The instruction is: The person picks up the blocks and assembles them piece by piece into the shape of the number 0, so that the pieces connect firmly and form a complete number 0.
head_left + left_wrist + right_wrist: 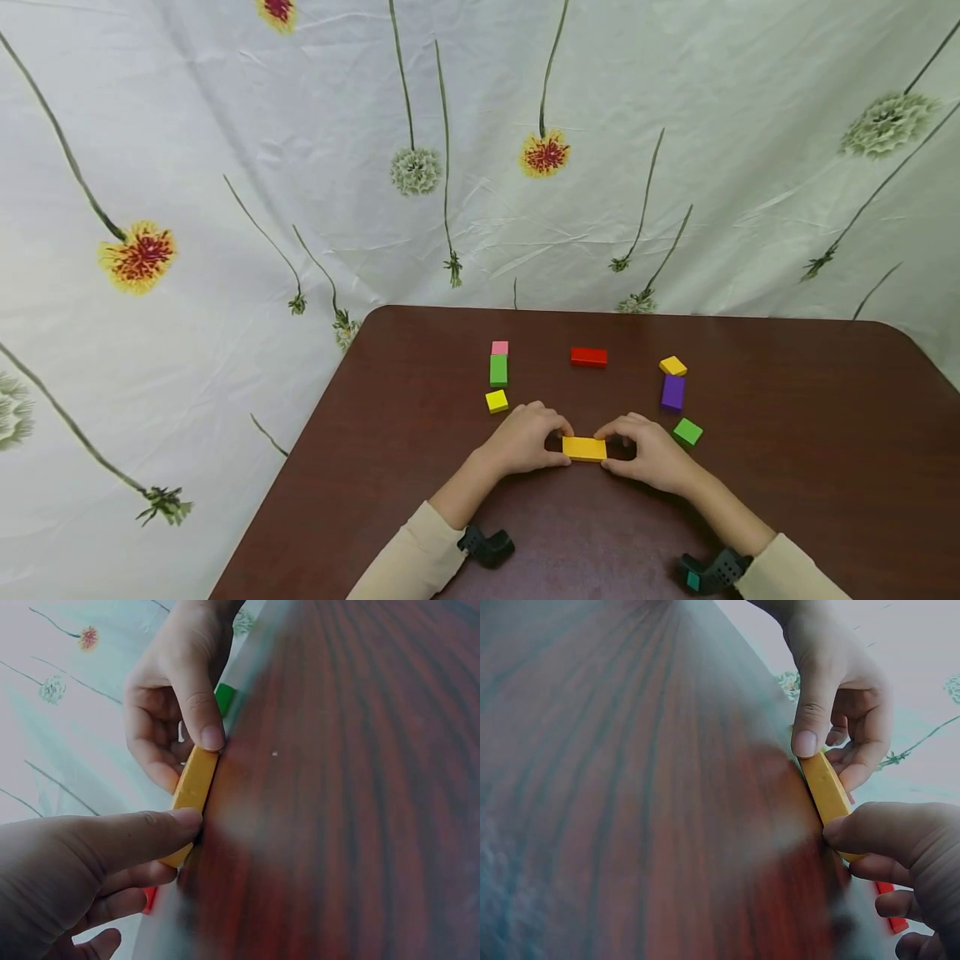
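An orange-yellow rectangular block (584, 449) lies crosswise near the middle of the table, held at both ends. My left hand (528, 439) pinches its left end between thumb and fingers, and my right hand (649, 453) pinches the right end the same way. Both wrist views show the thumbs on the block's near side; in the left wrist view the yellow block (195, 778) spans the gap between the hands. Just beyond my left hand sits a small yellow block (497, 402). A green block (687, 431) lies close behind my right hand.
Farther left, a green block (498, 370) touches a pink one (500, 347). A red block (588, 357) lies at the back centre. On the right, a purple block (672, 392) adjoins a yellow one (673, 366). A flowered cloth (337, 125) hangs behind the brown table (810, 433).
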Tool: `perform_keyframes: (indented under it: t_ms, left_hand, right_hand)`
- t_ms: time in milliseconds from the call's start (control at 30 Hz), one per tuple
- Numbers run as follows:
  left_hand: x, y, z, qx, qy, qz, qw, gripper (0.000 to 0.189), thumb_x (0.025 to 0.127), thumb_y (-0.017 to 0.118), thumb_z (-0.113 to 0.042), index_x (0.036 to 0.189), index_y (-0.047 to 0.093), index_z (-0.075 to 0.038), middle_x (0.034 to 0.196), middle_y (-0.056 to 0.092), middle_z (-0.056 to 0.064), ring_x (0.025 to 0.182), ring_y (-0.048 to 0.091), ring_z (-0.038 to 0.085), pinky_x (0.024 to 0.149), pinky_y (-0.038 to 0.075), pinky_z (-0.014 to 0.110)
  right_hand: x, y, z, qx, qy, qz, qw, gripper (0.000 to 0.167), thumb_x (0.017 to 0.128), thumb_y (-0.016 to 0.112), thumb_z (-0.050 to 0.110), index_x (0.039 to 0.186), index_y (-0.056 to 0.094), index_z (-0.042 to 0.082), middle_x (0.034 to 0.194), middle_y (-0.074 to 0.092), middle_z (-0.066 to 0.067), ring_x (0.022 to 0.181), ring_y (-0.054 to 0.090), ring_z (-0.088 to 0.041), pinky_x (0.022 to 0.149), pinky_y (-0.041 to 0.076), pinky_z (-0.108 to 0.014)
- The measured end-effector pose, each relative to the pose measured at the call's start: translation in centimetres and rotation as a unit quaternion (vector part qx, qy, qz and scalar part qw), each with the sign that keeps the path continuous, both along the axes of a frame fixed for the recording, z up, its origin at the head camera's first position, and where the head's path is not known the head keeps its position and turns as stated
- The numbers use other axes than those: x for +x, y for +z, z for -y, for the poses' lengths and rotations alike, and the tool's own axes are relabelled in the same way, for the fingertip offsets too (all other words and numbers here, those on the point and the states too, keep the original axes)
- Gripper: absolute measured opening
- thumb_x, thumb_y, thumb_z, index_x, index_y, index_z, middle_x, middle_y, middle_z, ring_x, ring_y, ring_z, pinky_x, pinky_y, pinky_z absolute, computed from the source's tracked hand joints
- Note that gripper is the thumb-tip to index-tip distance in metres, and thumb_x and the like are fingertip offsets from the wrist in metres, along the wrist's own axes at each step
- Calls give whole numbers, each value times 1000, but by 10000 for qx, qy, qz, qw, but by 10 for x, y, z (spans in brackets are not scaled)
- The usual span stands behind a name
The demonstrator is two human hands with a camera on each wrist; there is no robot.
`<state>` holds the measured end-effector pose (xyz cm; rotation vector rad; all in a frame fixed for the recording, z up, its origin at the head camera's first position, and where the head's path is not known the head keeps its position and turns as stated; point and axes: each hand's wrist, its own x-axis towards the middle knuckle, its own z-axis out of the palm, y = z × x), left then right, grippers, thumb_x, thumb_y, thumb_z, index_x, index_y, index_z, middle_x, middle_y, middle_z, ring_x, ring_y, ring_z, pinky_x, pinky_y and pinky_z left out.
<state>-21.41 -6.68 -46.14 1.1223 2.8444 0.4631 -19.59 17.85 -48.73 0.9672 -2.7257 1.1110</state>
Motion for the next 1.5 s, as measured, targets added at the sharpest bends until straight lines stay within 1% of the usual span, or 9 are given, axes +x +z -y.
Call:
perform_keyframes:
  t_ms: [233, 433, 600, 733, 800, 900, 967, 1167, 1500]
  left_hand:
    - [2, -5, 3, 270, 57, 125, 9995, 28, 82, 79, -33, 105, 72, -20, 98, 66, -10, 86, 49, 8, 79, 40, 26]
    - [2, -8, 5, 380, 21, 48, 9993, 28, 81, 79, -34, 105, 73, -20, 99, 67, -10, 89, 51, 9, 81, 40, 27]
    - [3, -8, 6, 397, 10, -10, 9992, 28, 82, 79, -34, 105, 73, -20, 100, 67, -10, 91, 53, 9, 82, 40, 27]
    - [3, -9, 6, 408, 14, -9, 9992, 28, 81, 80, -34, 105, 73, -20, 101, 67, -10, 91, 53, 9, 82, 40, 27]
    - [3, -9, 7, 414, 20, 4, 9991, 29, 82, 79, -35, 106, 73, -21, 101, 67, -11, 92, 53, 9, 82, 40, 28]
    - [2, -9, 7, 418, 40, 26, 9991, 29, 82, 79, -35, 106, 73, -21, 101, 67, -11, 93, 54, 9, 83, 40, 28]
    - [2, -10, 7, 415, 51, 43, 9991, 28, 82, 79, -35, 106, 73, -21, 101, 67, -11, 93, 54, 10, 83, 40, 28]
    - [0, -12, 7, 446, 32, 49, 9990, 29, 82, 79, -35, 106, 72, -21, 101, 66, -11, 93, 54, 9, 82, 39, 28]
    - [-1, -12, 5, 454, 48, 74, 9989, 29, 82, 79, -35, 106, 72, -21, 101, 66, -11, 92, 54, 9, 84, 40, 29]
  right_hand:
    - [2, -1, 1, -9, 33, -18, 10000, 28, 81, 81, 18, 106, 70, 15, 100, 63, 8, 86, 52, -11, 73, 49, -30]
    - [6, -1, -5, -86, -147, -202, 9997, 35, 78, 82, 19, 110, 70, 13, 104, 65, 7, 88, 53, -10, 75, 49, -30]
    - [12, 2, -26, -293, -768, -536, 9952, 34, 76, 84, 16, 108, 72, 11, 102, 66, 4, 83, 53, -11, 70, 48, -31]
    - [17, 6, -46, -334, -1496, -764, 9852, 33, 75, 84, 13, 105, 72, 10, 95, 66, 3, 80, 51, -10, 64, 45, -30]
    - [18, 7, -56, -324, -1788, -905, 9792, 33, 75, 84, 11, 105, 72, 8, 93, 66, 0, 83, 50, -10, 65, 44, -30]
    - [18, 6, -66, -270, -2075, -1032, 9724, 34, 75, 83, 9, 107, 71, 5, 99, 68, -6, 90, 49, -13, 72, 43, -33]
    - [17, 5, -71, -188, -2185, -988, 9706, 35, 76, 82, 11, 109, 70, 3, 105, 68, -10, 94, 49, -18, 75, 42, -38]
    - [17, -1, -79, 103, -2375, -445, 9703, 39, 81, 80, 21, 113, 68, 2, 110, 66, -16, 98, 51, -29, 77, 43, -51]
    - [17, -5, -79, 223, -2450, -347, 9686, 37, 82, 79, 21, 111, 69, 1, 104, 66, -14, 91, 53, -26, 73, 44, -46]
